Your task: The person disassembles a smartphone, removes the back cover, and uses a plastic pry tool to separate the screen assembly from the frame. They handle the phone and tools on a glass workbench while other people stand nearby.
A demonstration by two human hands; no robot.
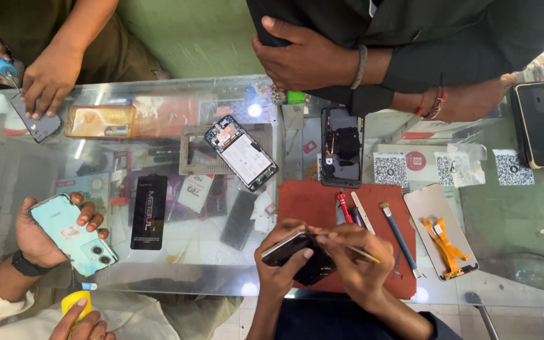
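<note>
Phone (297, 257): dark, tilted, over red mat (313, 201) at table (505, 220) edge. Left hand (278, 264): fingers wrapped round phone. Right hand (357, 261): fingers pinching thin tool (363, 253), tip at phone. Brush (401, 239), screwdriver (344, 208) on mat.

Left hand (281, 267): bare, no glove, ring or watch visible.
Right hand (355, 264): bare, no glove or ring.
Forearms: uncovered to frame edge.
Sleeve: dark fabric near right elbow.
Lap: dark blue garment.

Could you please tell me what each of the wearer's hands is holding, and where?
The left hand cradles a dark phone from beneath, by its edges. The right hand pinches a thin tool mid-shaft.
</note>
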